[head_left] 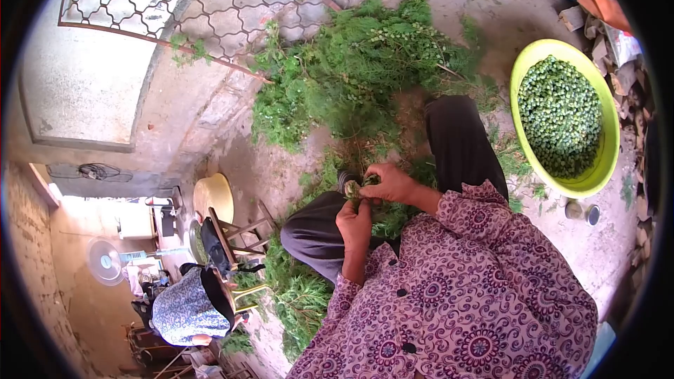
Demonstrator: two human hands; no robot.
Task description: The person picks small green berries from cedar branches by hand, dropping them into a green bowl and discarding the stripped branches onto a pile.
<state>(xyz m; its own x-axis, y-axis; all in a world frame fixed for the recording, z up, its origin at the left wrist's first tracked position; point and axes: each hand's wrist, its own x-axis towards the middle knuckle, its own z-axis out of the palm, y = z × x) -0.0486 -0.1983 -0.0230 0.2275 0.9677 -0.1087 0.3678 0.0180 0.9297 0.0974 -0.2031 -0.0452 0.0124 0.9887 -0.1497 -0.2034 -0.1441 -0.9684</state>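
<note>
My left hand is closed in front of my knees, its fingertips pinching a small cluster of pale green pods. Against it, my right hand has its thumb and fingers drawn together around a bit of greenery at the same spot. Exactly what lies between the fingertips is partly hidden. Feathery green branches with small pods are heaped on the ground beyond my hands. Over to the right stands a yellow-green basin holding many small round green pods.
More cut greenery lies to my left. Another person in a patterned top sits at lower left, near a wooden stool and a tan round tub. A wire lattice borders the back; a small jar stands below the basin.
</note>
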